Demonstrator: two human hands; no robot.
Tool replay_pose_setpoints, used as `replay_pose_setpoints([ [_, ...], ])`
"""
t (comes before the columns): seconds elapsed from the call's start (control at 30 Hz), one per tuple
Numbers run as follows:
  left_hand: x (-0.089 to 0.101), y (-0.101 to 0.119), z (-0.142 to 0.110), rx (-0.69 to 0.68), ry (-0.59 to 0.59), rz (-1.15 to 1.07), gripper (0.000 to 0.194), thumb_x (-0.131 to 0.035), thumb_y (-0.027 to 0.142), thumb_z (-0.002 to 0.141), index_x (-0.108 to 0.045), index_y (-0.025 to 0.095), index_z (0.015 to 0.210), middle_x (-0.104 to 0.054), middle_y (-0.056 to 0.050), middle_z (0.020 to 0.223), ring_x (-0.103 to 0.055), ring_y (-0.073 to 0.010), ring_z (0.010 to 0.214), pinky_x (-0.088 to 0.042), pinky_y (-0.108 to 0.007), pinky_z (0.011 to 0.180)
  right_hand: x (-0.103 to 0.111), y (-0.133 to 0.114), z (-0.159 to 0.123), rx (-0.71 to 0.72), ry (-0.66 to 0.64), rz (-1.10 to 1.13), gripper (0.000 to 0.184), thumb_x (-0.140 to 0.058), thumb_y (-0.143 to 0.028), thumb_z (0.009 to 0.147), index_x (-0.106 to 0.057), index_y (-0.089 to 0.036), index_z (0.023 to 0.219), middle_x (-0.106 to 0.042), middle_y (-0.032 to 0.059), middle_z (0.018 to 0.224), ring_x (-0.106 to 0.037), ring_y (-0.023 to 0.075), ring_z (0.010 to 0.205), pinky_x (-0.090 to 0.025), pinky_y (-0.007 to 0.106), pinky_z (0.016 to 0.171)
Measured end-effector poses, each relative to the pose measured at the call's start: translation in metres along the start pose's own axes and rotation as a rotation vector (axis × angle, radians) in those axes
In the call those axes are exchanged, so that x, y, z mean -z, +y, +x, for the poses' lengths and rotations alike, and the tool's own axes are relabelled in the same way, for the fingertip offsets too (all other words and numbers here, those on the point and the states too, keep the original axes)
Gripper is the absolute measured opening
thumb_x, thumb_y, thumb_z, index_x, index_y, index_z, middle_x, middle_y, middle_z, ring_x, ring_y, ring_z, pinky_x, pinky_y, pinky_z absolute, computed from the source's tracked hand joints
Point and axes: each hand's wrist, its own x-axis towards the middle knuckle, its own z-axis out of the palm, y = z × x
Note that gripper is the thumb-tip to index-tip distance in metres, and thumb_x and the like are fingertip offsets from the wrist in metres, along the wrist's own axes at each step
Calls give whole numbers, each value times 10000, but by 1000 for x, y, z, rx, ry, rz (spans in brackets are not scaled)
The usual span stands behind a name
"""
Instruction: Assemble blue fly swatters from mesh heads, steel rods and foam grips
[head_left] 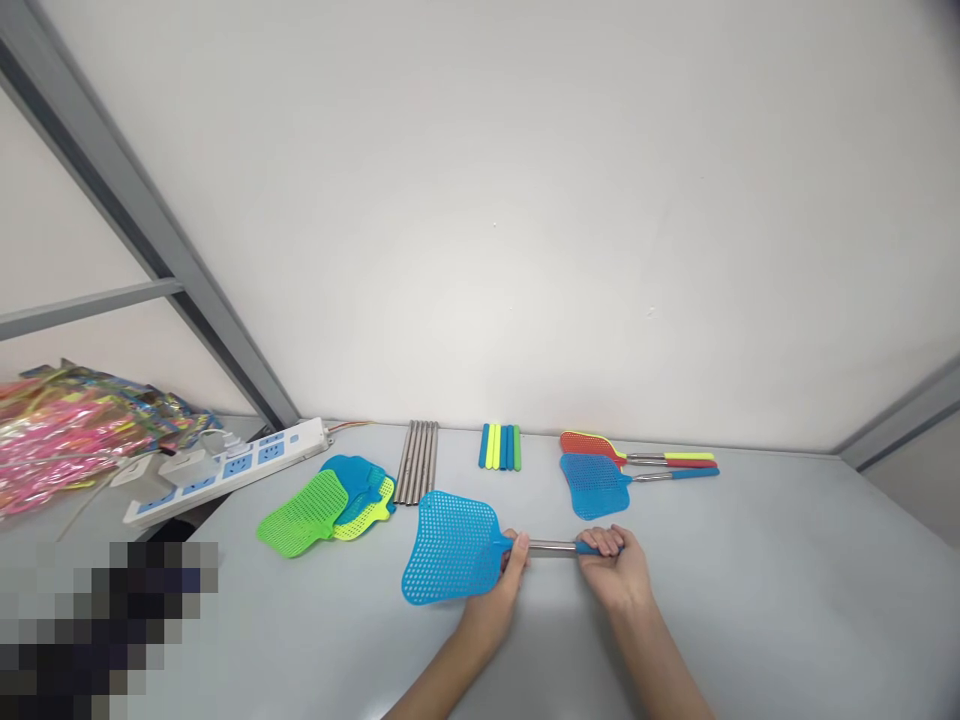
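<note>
A blue fly swatter (454,550) is held level above the grey table between my two hands. My left hand (510,575) is closed around the neck, where the blue mesh head meets the metal rod. The fingers of my right hand (616,565) wrap the blue grip at the rod's other end, hiding most of that grip. Bare metal rod shows between the hands. Just behind my right hand lie several whole swatters, among them a blue swatter (596,487) in front and a red swatter (581,444) behind it.
Loose mesh heads, with a green head (304,515) on top, lie at the left. Several metal rods (417,462) and coloured grips (500,447) are lined up near the wall. A white power strip (247,460) and plastic-wrapped goods (82,435) sit farther left.
</note>
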Motion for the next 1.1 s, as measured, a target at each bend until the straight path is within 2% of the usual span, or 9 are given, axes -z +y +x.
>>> replay_pose_setpoints([
  [0.2, 0, 4, 0, -40, -39, -40, 407, -382, 558, 726, -422, 189, 561, -351, 51, 446, -356, -100, 439, -295, -218, 478, 4, 1, 4, 26, -31, -17, 316, -329, -100, 691, -64, -166, 532, -208, -89, 338, -252, 27, 275, -247, 182, 377],
  [0.67, 12, 11, -2, -73, -64, 52, 407, -419, 566, 691, -437, 197, 521, -394, 21, 488, -440, -152, 576, -338, -248, 572, 4, 3, 4, 28, -35, -15, 311, -335, -109, 700, -83, -170, 527, -202, -94, 346, -245, 25, 278, -249, 173, 372],
  [0.83, 19, 10, -3, -160, -70, 172, 343, -419, 504, 723, -508, 203, 584, -471, 6, 564, -473, -175, 682, -351, -270, 678, 3, 3, 2, -11, -15, 9, 295, -321, -93, 707, -103, -176, 526, -199, -97, 366, -250, 25, 282, -257, 162, 361],
  [0.97, 24, 19, -8, -239, -104, 290, 270, -416, 435, 754, -559, 220, 671, -545, -5, 670, -491, -189, 752, -323, -297, 777, 0, -1, 0, -71, 5, 17, 281, -298, -76, 712, -116, -180, 525, -182, -98, 375, -243, 27, 277, -250, 157, 343],
  [1.1, 24, 30, -16, -298, -116, 373, 248, -410, 408, 768, -551, 221, 688, -546, -3, 667, -498, -184, 717, -330, -305, 778, -4, -7, -3, -147, 7, 41, 281, -278, -60, 727, -130, -180, 521, -185, -94, 375, -241, 26, 278, -249, 152, 339],
])
